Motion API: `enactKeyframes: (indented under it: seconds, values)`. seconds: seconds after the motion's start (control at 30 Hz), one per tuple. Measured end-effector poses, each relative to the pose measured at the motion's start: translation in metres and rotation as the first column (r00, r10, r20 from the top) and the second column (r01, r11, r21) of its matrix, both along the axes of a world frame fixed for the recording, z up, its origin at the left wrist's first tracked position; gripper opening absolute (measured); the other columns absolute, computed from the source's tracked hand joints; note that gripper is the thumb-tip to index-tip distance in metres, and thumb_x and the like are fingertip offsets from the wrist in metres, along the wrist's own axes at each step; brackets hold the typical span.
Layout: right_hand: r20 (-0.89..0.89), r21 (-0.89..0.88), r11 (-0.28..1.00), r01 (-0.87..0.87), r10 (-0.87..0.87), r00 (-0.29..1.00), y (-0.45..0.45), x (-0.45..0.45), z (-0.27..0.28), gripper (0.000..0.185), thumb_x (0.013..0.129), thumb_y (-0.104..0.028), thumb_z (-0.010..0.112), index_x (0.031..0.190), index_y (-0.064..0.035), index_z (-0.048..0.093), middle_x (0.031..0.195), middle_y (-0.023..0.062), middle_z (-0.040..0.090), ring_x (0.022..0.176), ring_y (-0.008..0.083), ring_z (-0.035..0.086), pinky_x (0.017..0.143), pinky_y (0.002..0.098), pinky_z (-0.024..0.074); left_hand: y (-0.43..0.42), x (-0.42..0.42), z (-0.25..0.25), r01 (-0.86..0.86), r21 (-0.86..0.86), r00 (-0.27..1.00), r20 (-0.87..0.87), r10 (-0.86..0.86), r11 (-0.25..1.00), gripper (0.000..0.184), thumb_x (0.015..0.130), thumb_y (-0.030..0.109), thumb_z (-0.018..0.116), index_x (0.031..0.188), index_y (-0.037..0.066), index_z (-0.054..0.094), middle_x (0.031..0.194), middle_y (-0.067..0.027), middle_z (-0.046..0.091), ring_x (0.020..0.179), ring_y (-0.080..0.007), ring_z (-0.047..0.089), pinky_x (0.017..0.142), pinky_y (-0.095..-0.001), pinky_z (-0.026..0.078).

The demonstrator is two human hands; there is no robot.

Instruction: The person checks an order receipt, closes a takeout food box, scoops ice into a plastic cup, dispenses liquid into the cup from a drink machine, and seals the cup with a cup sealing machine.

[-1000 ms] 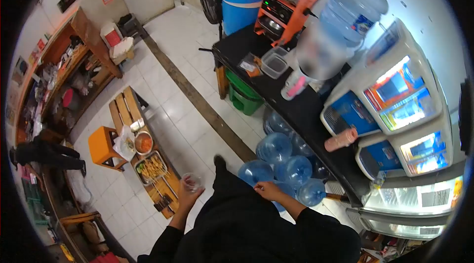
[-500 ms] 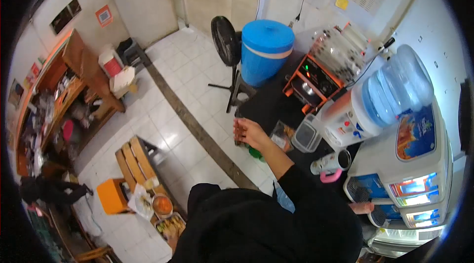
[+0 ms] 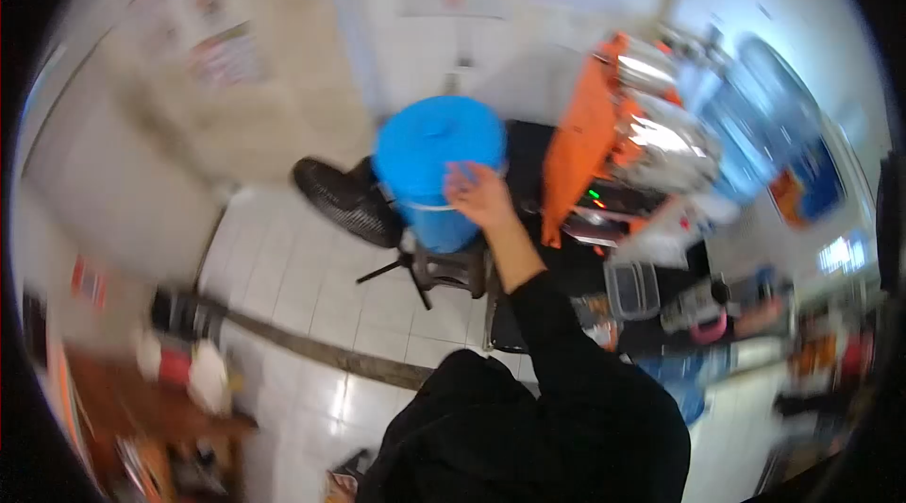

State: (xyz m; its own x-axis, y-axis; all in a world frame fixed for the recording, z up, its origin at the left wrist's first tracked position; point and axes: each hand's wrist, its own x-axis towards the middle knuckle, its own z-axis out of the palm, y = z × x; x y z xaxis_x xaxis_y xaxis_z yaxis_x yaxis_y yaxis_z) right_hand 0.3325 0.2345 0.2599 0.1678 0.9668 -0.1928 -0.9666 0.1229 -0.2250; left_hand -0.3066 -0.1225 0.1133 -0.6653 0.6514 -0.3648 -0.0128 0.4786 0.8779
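My right hand (image 3: 479,195) is stretched out at the front edge of the blue lidded barrel (image 3: 439,149), its fingers loosely apart with nothing visible in them. Whether it touches the lid is unclear. At the bottom edge, a small blurred patch of my left hand (image 3: 338,487) shows beside my dark clothing; its fingers and anything in them cannot be made out. A black fan (image 3: 349,203) stands left of the barrel, and an orange-framed machine (image 3: 580,144) is to its right.
On the black table (image 3: 514,324) are a clear plastic container (image 3: 632,290) and a mug with a pink handle (image 3: 694,308). A large water bottle (image 3: 760,121) stands at the right. Lower left is wooden furniture (image 3: 132,394); tiled floor runs between.
The view has swung toward the barrel and wall. My right hand has moved from low by the water bottles, past the table, up to the barrel. My left hand has dropped to the bottom edge.
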Motion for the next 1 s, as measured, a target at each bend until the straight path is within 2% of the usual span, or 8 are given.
enactKeyframes:
  seconds: [0.27, 0.43, 0.53, 0.73, 0.87, 0.9, 0.93, 1.0]
  values:
    - [-0.062, -0.026, 1.000, -0.007, 0.006, 0.998, 0.124, -0.007, -0.020, 0.061, 0.099, -0.045, 0.058, 0.150, -0.0194, 0.035, 0.139, 0.0154, 0.051, 0.124, 0.0428, 0.053, 0.104, 0.0616, 0.0441, 0.437, 0.143, 0.132, 0.685, 0.442, 0.727, -0.459, -0.510, 0.579, 0.034, 0.090, 0.018, 0.075, 0.115, -0.001, 0.060, 0.102, -0.0139, 0.067, 0.094, -0.0245, 0.065, 0.098, -0.0438, 0.047]
    - [-0.001, -0.251, 0.968, -0.018, 0.018, 1.000, 0.216, 0.018, -0.030, 0.057, 0.098, -0.044, 0.063, 0.145, -0.0198, 0.041, 0.128, 0.0149, 0.054, 0.098, 0.0360, 0.065, 0.080, 0.0523, 0.0586, 0.541, 0.290, 0.187, 0.768, 0.621, 0.585, -0.579, -0.568, 0.159, 0.028, 0.093, 0.017, 0.072, 0.112, -0.001, 0.063, 0.100, -0.0144, 0.068, 0.094, -0.0255, 0.066, 0.101, -0.0456, 0.046]
    - [0.025, -0.478, 0.830, 0.288, -0.315, 0.949, 0.237, 0.002, -0.008, 0.051, 0.102, -0.035, 0.060, 0.146, -0.0175, 0.040, 0.126, 0.0176, 0.057, 0.085, 0.0305, 0.069, 0.058, 0.0371, 0.0579, 0.575, 0.333, 0.204, 0.749, 0.663, 0.537, -0.607, -0.586, 0.000, 0.024, 0.094, 0.017, 0.070, 0.110, -0.001, 0.065, 0.099, -0.0147, 0.069, 0.094, -0.0261, 0.067, 0.102, -0.0466, 0.045]
    - [0.435, -0.088, 0.918, 0.387, -0.314, 0.844, 0.168, -0.003, 0.131, 0.040, 0.104, -0.031, 0.059, 0.140, -0.0177, 0.048, 0.105, 0.0121, 0.067, 0.078, 0.0211, 0.070, 0.059, 0.0339, 0.0578, 0.622, 0.346, 0.215, 0.692, 0.708, 0.500, -0.611, -0.614, -0.141, 0.019, 0.096, 0.016, 0.067, 0.105, -0.001, 0.068, 0.097, -0.0153, 0.070, 0.094, -0.0274, 0.068, 0.106, -0.0488, 0.044]
    - [0.883, 0.099, 0.852, 0.514, -0.313, 0.349, 0.150, 0.002, 0.186, 0.037, 0.103, -0.030, 0.060, 0.136, -0.0131, 0.055, 0.106, 0.0158, 0.072, 0.086, 0.0264, 0.072, 0.066, 0.0407, 0.0581, 0.648, 0.330, 0.222, 0.634, 0.742, 0.493, -0.604, -0.626, -0.217, 0.017, 0.098, 0.015, 0.065, 0.102, 0.000, 0.070, 0.096, -0.0157, 0.071, 0.094, -0.0282, 0.068, 0.108, -0.0502, 0.043]
    - [0.974, 0.221, 0.750, 0.623, -0.201, -0.102, 0.157, 0.016, 0.167, 0.035, 0.101, -0.026, 0.059, 0.133, -0.0115, 0.058, 0.108, 0.0188, 0.071, 0.089, 0.0305, 0.072, 0.076, 0.0446, 0.0573, 0.658, 0.324, 0.226, 0.619, 0.751, 0.501, -0.603, -0.620, -0.230, 0.017, 0.099, 0.015, 0.065, 0.102, 0.000, 0.070, 0.095, -0.0158, 0.071, 0.094, -0.0284, 0.069, 0.108, -0.0506, 0.043]
    - [0.856, 0.382, 0.651, 0.656, 0.017, -0.516, 0.172, 0.032, 0.129, 0.033, 0.100, -0.023, 0.057, 0.130, -0.0100, 0.061, 0.110, 0.0218, 0.070, 0.092, 0.0346, 0.071, 0.085, 0.0486, 0.0565, 0.672, 0.314, 0.228, 0.602, 0.764, 0.508, -0.590, -0.628, -0.231, 0.017, 0.099, 0.015, 0.064, 0.101, 0.000, 0.071, 0.095, -0.0159, 0.072, 0.094, -0.0286, 0.069, 0.109, -0.0509, 0.043]
    - [0.576, 0.623, 0.306, 0.720, 0.442, -0.687, 0.209, 0.069, 0.020, 0.033, 0.097, -0.020, 0.053, 0.124, -0.0042, 0.064, 0.114, 0.0219, 0.069, 0.100, 0.0381, 0.068, 0.092, 0.0484, 0.0536, 0.692, 0.295, 0.236, 0.587, 0.774, 0.537, -0.592, -0.601, -0.239, 0.018, 0.100, 0.015, 0.063, 0.100, 0.000, 0.072, 0.094, -0.0161, 0.072, 0.094, -0.0290, 0.069, 0.110, -0.0517, 0.042]
